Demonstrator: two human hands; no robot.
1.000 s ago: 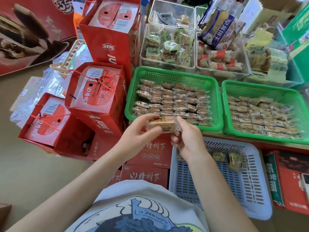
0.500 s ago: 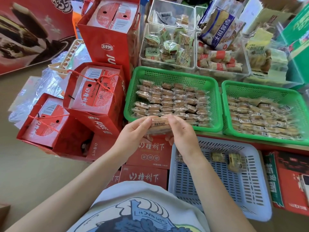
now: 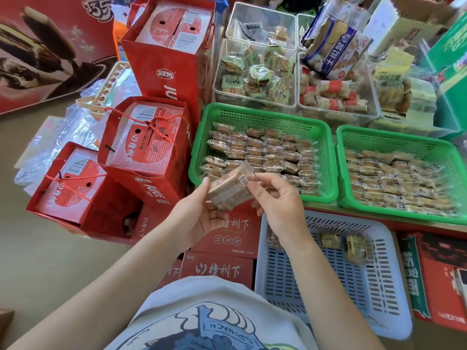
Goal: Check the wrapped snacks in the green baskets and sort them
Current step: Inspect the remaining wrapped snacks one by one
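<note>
Both my hands hold one clear-wrapped brown snack (image 3: pixel 231 186), tilted, just in front of the left green basket (image 3: pixel 199 145). My left hand (image 3: pixel 202 213) cups its lower left end with the thumb on the edge. My right hand (image 3: pixel 278 203) pinches its right end near a barcode label. Rows of wrapped snacks (image 3: pixel 265 152) fill that basket. The right green basket (image 3: pixel 394 137) holds many more wrapped snacks (image 3: pixel 394 180). Below them a pale blue basket (image 3: pixel 328 286) contains two wrapped snacks (image 3: pixel 346 245).
Red gift bags with boxes (image 3: pixel 141 147) stand to the left, red flat boxes (image 3: pixel 219 266) lie under my hands. Clear bins of other packaged snacks (image 3: pixel 257 74) sit behind the green baskets. A green box (image 3: pixel 452 72) is at the far right.
The snack has been turned in my hands from lying level to a tilted pose with its barcode end up. My right hand has shifted from over the top to pinching the right end.
</note>
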